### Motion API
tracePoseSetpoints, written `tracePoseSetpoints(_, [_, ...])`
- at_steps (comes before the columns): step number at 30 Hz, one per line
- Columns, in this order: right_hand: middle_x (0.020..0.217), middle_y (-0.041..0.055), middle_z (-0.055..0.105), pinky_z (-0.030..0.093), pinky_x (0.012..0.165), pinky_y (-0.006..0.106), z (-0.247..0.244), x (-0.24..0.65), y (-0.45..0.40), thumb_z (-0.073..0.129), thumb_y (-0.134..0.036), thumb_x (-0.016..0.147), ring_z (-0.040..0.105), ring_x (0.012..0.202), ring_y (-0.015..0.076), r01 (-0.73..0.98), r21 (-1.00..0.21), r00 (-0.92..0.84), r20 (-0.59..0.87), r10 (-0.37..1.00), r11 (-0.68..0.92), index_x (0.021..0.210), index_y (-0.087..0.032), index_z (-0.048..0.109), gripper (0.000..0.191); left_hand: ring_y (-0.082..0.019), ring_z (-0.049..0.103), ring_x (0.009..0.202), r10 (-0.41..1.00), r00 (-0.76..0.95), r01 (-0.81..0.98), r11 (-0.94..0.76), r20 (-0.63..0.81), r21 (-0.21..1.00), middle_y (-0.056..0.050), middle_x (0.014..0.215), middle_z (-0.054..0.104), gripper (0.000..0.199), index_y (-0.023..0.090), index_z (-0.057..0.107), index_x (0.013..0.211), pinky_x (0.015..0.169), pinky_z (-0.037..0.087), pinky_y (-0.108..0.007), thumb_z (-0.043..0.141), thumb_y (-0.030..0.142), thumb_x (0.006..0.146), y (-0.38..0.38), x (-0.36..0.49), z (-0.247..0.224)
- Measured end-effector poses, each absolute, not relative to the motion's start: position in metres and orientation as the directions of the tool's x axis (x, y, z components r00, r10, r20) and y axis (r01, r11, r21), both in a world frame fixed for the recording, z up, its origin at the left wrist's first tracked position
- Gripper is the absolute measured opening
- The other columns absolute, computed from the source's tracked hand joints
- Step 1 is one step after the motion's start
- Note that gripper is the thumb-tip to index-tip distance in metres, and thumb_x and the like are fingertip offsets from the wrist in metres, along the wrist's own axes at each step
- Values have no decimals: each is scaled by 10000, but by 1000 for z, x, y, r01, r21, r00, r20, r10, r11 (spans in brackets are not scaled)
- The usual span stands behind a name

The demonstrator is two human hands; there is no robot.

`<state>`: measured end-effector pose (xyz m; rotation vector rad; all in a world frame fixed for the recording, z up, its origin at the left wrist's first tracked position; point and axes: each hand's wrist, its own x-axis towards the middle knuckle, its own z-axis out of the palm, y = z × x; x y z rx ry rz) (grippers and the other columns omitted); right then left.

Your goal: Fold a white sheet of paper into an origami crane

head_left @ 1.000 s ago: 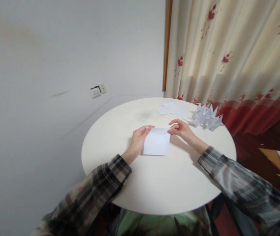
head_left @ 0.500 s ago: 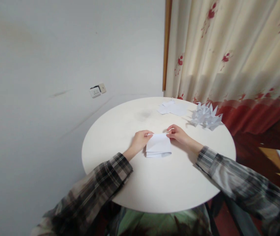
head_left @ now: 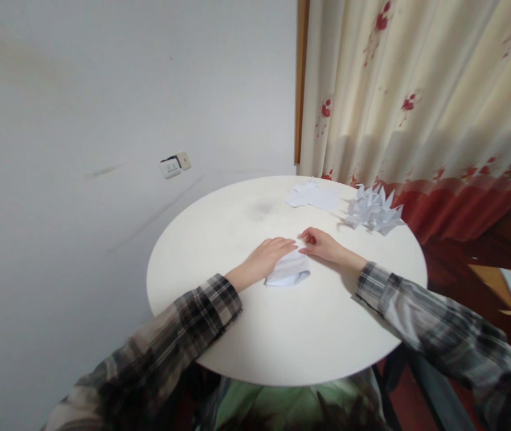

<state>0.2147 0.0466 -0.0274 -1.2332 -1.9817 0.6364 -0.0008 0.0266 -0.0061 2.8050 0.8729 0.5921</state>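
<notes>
- Currently left hand flat on folded paper, grip open
- Right hand: grip pinched on its 1 o'clock corner
- Pointy paper pile at 2 o'clock, bench

Looks smooth and matt on the white round table, with a dull smudge. Shows smooth, matt paper in the folded sheet at the table's middle, likewise in the loose sheets and crisp-pointed pile toward its far side. Beyond the table, turns to pleated cloth in the curtain, matt paint on the wall and plastic-looking smoothness on the socket.
</notes>
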Motion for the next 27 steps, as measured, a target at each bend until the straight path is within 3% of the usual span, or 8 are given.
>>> tracePoseSetpoints(3, [745, -9, 532, 371, 626, 261, -30, 219, 51, 706, -321, 644, 465, 657, 123, 555, -681, -361, 321, 876, 478, 930, -161, 576, 352, -194, 524, 1099, 490, 831, 380, -845, 263, 376, -46, 1183, 597, 373, 258, 603, 1128, 954, 361, -330, 432, 97, 838, 27, 2, -4])
tracePoseSetpoints(7, [793, 19, 546, 384, 657, 279, -30, 222, 50, 704, -354, 654, 477, 698, 139, 577, -633, -396, 335, 855, 516, 971, -160, 583, 390, -194, 535, 1098, 557, 793, 418, -793, 248, 443, -28, 1159, 618, 302, 279, 646, 1061, 959, 370, -323, 468, 158, 849, 23, 3, -1])
tracePoseSetpoints(15, [884, 54, 540, 423, 712, 314, -23, 228, 41, 740, -386, 628, 491, 762, 163, 642, -528, -490, 275, 827, 556, 1117, -163, 532, 576, -157, 479, 1167, 469, 861, 451, -883, 196, 131, -34, 1269, 539, 327, 215, 545, 1209, 990, 362, -282, 378, 195, 929, 27, -1, -8])
tracePoseSetpoints(27, [904, 75, 538, 423, 750, 337, -21, 231, 15, 683, -400, 693, 490, 788, 177, 596, -525, -561, 269, 783, 608, 1192, -131, 476, 603, -142, 480, 1167, 490, 853, 485, -871, 178, 75, -17, 1275, 534, 336, 227, 518, 1236, 988, 372, -269, 385, 184, 930, 30, 2, -12])
